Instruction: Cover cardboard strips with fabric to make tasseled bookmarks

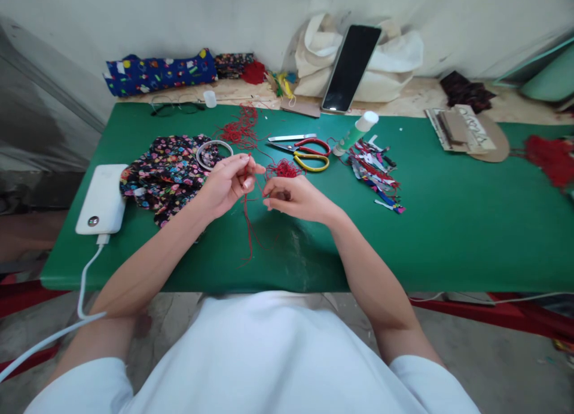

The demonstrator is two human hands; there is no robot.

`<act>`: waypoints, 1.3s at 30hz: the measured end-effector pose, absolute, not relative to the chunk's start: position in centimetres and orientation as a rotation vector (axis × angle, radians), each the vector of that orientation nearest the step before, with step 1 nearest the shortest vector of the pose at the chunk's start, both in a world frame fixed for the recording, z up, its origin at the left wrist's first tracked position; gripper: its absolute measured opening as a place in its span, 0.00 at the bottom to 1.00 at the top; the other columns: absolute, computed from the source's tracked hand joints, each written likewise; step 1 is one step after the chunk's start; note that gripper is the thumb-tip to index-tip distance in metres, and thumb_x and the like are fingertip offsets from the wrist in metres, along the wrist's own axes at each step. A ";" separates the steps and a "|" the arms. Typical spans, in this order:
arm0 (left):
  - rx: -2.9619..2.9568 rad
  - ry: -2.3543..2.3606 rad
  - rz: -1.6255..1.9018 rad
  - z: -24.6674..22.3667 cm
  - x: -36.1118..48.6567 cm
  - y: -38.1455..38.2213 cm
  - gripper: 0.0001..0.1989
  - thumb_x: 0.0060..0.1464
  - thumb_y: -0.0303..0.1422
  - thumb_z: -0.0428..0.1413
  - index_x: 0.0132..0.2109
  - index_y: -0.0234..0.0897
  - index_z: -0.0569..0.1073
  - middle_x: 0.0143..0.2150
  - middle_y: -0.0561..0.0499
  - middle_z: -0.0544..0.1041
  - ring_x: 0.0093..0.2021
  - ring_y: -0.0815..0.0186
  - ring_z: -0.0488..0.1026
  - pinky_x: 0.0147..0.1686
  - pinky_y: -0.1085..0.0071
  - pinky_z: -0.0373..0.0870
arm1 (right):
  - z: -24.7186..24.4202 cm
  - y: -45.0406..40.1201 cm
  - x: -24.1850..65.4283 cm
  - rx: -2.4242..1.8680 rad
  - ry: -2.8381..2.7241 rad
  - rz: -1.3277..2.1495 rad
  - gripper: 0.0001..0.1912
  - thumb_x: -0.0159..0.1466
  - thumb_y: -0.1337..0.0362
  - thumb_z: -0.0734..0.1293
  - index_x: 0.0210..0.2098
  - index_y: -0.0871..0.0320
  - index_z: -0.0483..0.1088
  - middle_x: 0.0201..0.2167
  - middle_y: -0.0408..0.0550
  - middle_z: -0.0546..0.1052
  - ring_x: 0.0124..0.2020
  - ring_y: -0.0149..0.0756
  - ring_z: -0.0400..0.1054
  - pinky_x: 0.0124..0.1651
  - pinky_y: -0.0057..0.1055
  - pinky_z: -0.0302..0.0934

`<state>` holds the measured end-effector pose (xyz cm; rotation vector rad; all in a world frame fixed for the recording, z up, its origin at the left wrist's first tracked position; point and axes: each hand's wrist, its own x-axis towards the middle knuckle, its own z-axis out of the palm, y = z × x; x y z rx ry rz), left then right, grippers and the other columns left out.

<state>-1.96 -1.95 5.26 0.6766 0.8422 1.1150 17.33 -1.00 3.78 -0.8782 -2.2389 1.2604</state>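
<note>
Red thread hangs down from the fingertips of my left hand, which pinches it above the table. A strand of the same thread runs across to my right hand, whose thumb and fingers are closed on it. Just behind my hands lies a small red thread bundle. Beyond it are scissors with one red and one yellow handle, and silver tweezers. Black floral cloth with a white ring on it sits left of my left hand.
On the green tabletop are a white power bank with a cable, a glue stick, fabric scraps, loose red thread and cardboard pieces. A phone leans at the back near eyeglasses.
</note>
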 end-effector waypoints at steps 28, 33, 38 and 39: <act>0.742 0.672 0.896 5.5 -2.1 -2.4 0.07 0.51 0.27 0.56 0.26 0.31 0.68 0.21 0.53 0.69 0.17 0.78 0.61 0.20 0.80 0.56 | 3.6 -0.2 17.2 -0.945 -1.722 1.313 0.15 0.63 0.54 0.67 0.32 0.59 0.77 0.26 0.45 0.78 0.29 0.28 0.70 0.36 0.27 0.66; 0.747 0.672 0.887 5.4 -2.1 -2.5 0.07 0.50 0.27 0.57 0.26 0.31 0.68 0.21 0.53 0.69 0.17 0.78 0.61 0.20 0.80 0.55 | 3.3 -0.3 17.0 -1.030 -1.654 1.193 0.15 0.62 0.54 0.68 0.32 0.59 0.79 0.25 0.45 0.79 0.27 0.29 0.70 0.32 0.26 0.64; 0.763 0.700 0.881 5.4 -2.2 -2.5 0.07 0.50 0.28 0.58 0.26 0.32 0.68 0.21 0.54 0.68 0.18 0.78 0.60 0.20 0.79 0.56 | 3.4 -0.7 16.6 -1.088 -1.559 1.094 0.11 0.60 0.56 0.70 0.30 0.57 0.79 0.25 0.44 0.79 0.26 0.29 0.70 0.31 0.28 0.65; 0.772 0.707 0.879 5.4 -2.1 -2.5 0.07 0.50 0.28 0.58 0.27 0.32 0.68 0.21 0.54 0.68 0.18 0.78 0.60 0.20 0.79 0.56 | 3.5 -0.8 16.6 -1.087 -1.541 1.075 0.10 0.59 0.56 0.71 0.29 0.57 0.79 0.25 0.43 0.79 0.26 0.29 0.70 0.31 0.28 0.65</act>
